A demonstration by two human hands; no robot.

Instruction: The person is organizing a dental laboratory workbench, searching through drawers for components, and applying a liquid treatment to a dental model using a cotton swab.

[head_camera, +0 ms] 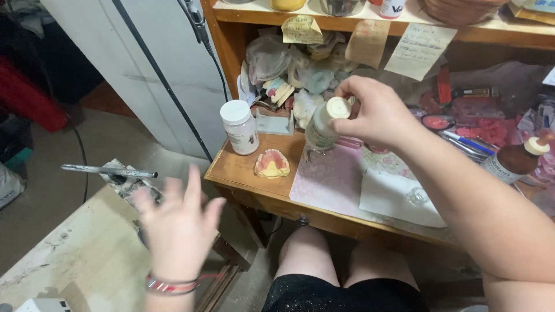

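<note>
My right hand (373, 111) grips a small white plastic bottle (319, 128) by its cream cap, above the wooden desk (240, 167) and a pink mat (326, 179). A pink and yellow denture model (272, 164) lies on the desk just left of the bottle. A white jar with a white lid (240, 127) stands further left. My left hand (176, 222) hovers blurred and empty, fingers spread, over a dusty side table (81, 260), below the desk edge. It wears a red wrist band.
A brown bottle with a cream cap (514, 160) lies at the right. A white sheet (393, 196) and pens (468, 143) rest on the desk. Paper notes (419, 49) hang from the shelf above cluttered bags. A metal tool (110, 171) sticks out over the side table.
</note>
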